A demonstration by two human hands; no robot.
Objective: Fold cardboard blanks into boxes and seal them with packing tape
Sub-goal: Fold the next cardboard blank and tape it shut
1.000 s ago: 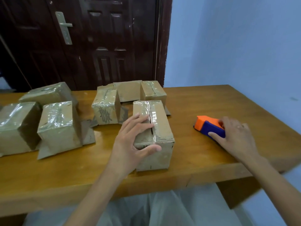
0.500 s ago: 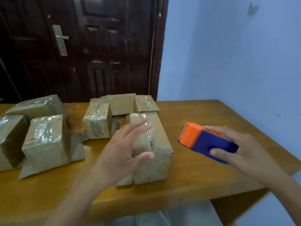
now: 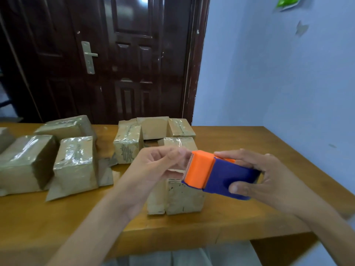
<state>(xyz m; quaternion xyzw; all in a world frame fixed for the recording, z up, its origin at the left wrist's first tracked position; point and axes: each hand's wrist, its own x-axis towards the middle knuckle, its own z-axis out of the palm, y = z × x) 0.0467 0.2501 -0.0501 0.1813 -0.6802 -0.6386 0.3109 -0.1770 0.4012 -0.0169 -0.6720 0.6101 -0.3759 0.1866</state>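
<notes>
My right hand (image 3: 269, 177) grips the blue and orange tape dispenser (image 3: 217, 174), lifted above the table. At its orange toothed end my left hand (image 3: 153, 169) pinches the clear tape end (image 3: 183, 153) between thumb and fingers. Directly below both hands stands a taped cardboard box (image 3: 178, 196) near the table's front edge; its top is mostly hidden by my hands and the dispenser.
Several taped boxes lie on the wooden table (image 3: 249, 208): a group at the left (image 3: 75, 162) and more at the back middle (image 3: 128, 144). A dark door (image 3: 124, 54) stands behind the table, and a blue wall (image 3: 278, 83) runs along the right.
My right hand lifted the dispenser off the table and brought it left over the box. My left hand left the box top and rose to pinch the tape end.
</notes>
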